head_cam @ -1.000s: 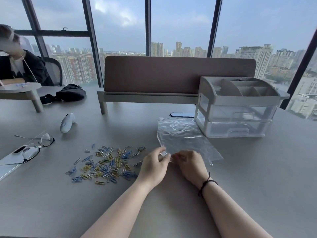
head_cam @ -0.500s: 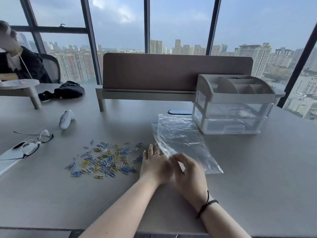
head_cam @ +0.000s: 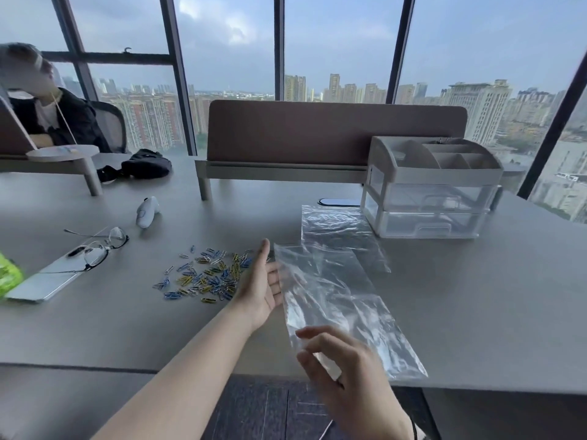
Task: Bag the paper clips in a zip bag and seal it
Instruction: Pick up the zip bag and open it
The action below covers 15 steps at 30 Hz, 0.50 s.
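The right hand [head_cam: 346, 373] pinches the near corner of the clear zip bag [head_cam: 330, 300] while the left hand [head_cam: 260, 285], open-palmed, touches its far edge, apparently to find its mouth, beside the paper clips [head_cam: 206, 274] scattered on the desk [head_cam: 476, 296].

A: Where is the table [head_cam: 476, 306] open?

B: To the right of the zip bag [head_cam: 336, 300], the grey top is bare out to its near edge. There's also a bare strip near the viewer, left of the left hand [head_cam: 260, 287].

A: And what blocks the way?

B: The paper clips [head_cam: 206, 274] are scattered just left of that hand. Farther left lie glasses [head_cam: 95, 249] on a phone [head_cam: 47, 281], with a white device [head_cam: 146, 211] beyond. On the far right the drawer organizer [head_cam: 428, 192] stands, a second clear bag [head_cam: 336, 223] touching its base. The brown divider [head_cam: 333, 134] closes the far side.
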Available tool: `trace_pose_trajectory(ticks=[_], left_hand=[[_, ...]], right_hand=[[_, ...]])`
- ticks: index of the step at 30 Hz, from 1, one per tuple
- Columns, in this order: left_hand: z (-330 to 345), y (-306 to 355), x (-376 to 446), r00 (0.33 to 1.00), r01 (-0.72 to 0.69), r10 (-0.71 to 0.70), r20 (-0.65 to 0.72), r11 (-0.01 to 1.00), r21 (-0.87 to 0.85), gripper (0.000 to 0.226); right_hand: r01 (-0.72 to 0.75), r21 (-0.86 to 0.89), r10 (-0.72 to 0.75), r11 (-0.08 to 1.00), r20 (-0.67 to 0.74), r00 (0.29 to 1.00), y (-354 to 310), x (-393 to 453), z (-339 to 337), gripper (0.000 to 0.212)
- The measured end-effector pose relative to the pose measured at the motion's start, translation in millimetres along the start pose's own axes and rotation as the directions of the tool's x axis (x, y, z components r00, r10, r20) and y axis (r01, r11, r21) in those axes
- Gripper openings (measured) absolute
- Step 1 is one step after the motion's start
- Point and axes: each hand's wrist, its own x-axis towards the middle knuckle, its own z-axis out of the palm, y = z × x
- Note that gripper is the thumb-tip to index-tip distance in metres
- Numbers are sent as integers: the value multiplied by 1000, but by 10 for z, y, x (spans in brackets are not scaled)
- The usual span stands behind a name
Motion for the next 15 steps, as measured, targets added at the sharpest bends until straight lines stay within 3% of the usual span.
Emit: trace_pose_trajectory(ticks=[2,5,11,15], left_hand=[[-40,50,-38,999,47,-47,-19,999,9,41],[4,61,-125,997,44,-34,-66,985,169,11],[-27,30,-255,995,-47,71,-68,950,309,19],[-35,83,-431,985,-173,160,68,884,435,27]], right_hand=[[-2,37,-5,999,183,983,-87,-76,-6,16],[-37,94,8,995,296,955,-164,-131,-22,15],[-262,225,154,938,408,900,-159,-21,-170,18],[-337,225,255,914,327,910,-115,209,-209,18]])
